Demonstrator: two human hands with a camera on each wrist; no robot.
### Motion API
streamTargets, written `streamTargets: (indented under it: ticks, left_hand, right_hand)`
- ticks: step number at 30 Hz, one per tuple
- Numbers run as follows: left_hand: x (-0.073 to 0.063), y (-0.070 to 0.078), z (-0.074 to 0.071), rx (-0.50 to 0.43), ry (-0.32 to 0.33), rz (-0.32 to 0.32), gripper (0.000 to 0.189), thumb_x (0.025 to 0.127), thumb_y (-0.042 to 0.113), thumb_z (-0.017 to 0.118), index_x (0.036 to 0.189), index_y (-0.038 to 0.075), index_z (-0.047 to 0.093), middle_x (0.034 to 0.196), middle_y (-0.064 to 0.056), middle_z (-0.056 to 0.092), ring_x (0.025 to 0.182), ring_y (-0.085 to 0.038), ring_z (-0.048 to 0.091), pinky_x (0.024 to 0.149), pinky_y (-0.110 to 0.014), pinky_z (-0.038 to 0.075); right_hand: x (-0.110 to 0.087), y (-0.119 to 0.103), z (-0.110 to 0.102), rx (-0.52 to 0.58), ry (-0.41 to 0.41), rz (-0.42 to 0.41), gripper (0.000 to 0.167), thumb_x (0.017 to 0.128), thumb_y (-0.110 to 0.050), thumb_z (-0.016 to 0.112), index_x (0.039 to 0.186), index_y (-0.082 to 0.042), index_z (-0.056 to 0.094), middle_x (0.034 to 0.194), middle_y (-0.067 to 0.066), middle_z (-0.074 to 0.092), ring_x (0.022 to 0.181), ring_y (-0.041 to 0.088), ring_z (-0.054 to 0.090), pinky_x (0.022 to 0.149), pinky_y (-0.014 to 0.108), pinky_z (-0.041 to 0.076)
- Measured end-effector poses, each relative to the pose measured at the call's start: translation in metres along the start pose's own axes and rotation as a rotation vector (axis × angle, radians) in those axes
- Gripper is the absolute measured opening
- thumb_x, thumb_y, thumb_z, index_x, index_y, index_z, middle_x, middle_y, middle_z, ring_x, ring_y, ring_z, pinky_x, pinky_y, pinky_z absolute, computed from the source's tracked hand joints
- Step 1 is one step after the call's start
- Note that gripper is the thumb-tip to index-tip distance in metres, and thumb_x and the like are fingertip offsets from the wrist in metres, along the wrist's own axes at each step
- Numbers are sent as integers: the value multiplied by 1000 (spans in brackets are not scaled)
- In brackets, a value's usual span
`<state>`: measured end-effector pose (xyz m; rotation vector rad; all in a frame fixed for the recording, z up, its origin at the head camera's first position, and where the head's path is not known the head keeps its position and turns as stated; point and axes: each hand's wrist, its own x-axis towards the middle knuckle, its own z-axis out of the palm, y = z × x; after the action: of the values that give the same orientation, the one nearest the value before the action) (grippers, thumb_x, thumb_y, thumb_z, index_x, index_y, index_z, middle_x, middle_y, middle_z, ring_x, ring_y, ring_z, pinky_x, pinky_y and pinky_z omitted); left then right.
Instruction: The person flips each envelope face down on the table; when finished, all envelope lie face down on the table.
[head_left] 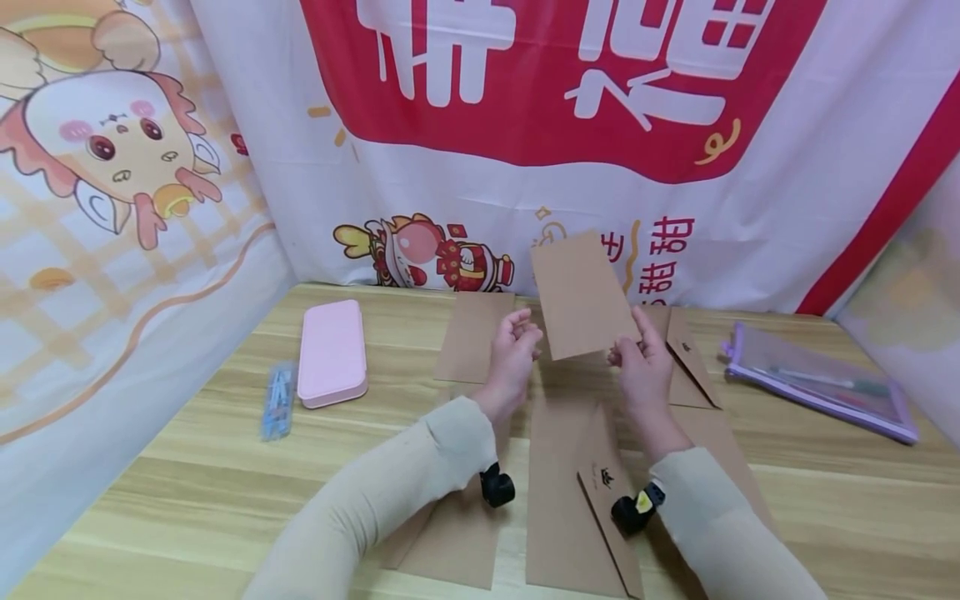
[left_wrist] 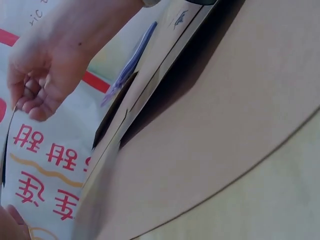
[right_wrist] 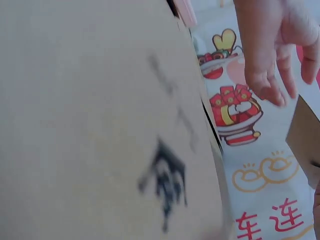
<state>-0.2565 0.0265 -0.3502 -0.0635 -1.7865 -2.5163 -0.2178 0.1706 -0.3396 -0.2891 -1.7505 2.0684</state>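
Observation:
My right hand [head_left: 645, 367] pinches a plain brown kraft envelope [head_left: 581, 292] by its lower right corner, holding it up above the far part of the table. My left hand [head_left: 513, 358] is beside the envelope's lower left edge with fingers loosely bent. In the right wrist view a gap separates the left hand [right_wrist: 275, 45] from the envelope [right_wrist: 305, 140]. Below lie several more kraft envelopes: one with a crown print on its flap [head_left: 573, 500] in front, one at left [head_left: 457, 533] partly under the left forearm, and one at the back [head_left: 476, 333].
At the back right another envelope [head_left: 686, 358] overlaps the row. A pink case [head_left: 332, 354] and a small blue packet [head_left: 278, 400] lie on the left, a purple-edged mesh pouch [head_left: 821, 383] on the right. Behind the wooden table [head_left: 217, 450] hangs a printed cloth [head_left: 465, 183].

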Motion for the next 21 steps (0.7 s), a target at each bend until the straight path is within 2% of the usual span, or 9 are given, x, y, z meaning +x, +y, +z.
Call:
streamTargets:
  ticks: [4, 6, 8, 12, 14, 16, 18, 21]
  left_hand:
    - [-6, -3, 2, 7, -39, -38, 52, 86, 1, 53, 135, 12, 41, 91, -2, 51, 83, -15, 49, 84, -40, 44]
    - [-8, -5, 4, 13, -48, -56, 56, 86, 2, 54, 138, 15, 39, 86, -1, 52, 78, -15, 51, 84, -39, 45]
    - [-9, -8, 4, 18, -53, -68, 58, 86, 3, 55, 140, 16, 38, 79, 1, 51, 73, -15, 52, 79, -35, 47]
    - [-9, -13, 6, -4, -66, -74, 60, 85, 1, 56, 141, 13, 37, 73, 2, 54, 67, -13, 54, 70, -26, 49]
    - [-8, -15, 7, -16, -70, -66, 60, 85, 0, 57, 140, 11, 37, 71, 2, 55, 66, -12, 55, 67, -24, 49]
    - [-7, -16, 7, -15, -73, -62, 60, 85, -2, 56, 140, 10, 38, 71, 1, 56, 65, -11, 56, 69, -26, 51]
    - [-6, -16, 7, -4, -70, -71, 59, 85, -3, 56, 140, 11, 39, 70, 1, 56, 67, -14, 58, 76, -33, 52]
    - [-4, -13, 5, 52, -79, -88, 60, 85, -3, 57, 140, 11, 38, 71, 0, 56, 78, -27, 61, 86, -41, 51]
  right_hand:
    - [-2, 3, 3, 130, 3, 89, 60, 90, 5, 43, 143, -22, 35, 112, 0, 49, 69, 7, 50, 69, 17, 50]
    - [-4, 5, 4, 176, 9, 116, 60, 91, 5, 42, 145, -21, 32, 119, 0, 44, 69, 6, 50, 70, 17, 50]
    - [-5, 8, 5, 218, 21, 139, 60, 92, 4, 42, 145, -20, 30, 111, 0, 48, 68, 6, 51, 69, 16, 50]
    - [-8, 13, 7, 259, 24, 165, 60, 92, 4, 42, 146, -20, 29, 83, -2, 48, 65, 5, 51, 67, 16, 50]
    - [-8, 15, 8, 273, 18, 172, 61, 92, 4, 42, 146, -21, 28, 78, -4, 49, 65, 5, 51, 67, 16, 50]
    - [-8, 16, 8, 269, 8, 178, 61, 92, 4, 42, 146, -20, 27, 71, -4, 50, 63, 5, 52, 67, 16, 50]
    - [-6, 15, 6, 243, -15, 181, 62, 91, 4, 43, 147, -18, 26, 68, -5, 52, 63, 5, 53, 67, 17, 51]
    - [-2, 12, 0, 154, -93, 184, 64, 90, 4, 44, 147, -12, 22, 66, -6, 54, 60, 5, 54, 64, 17, 51]
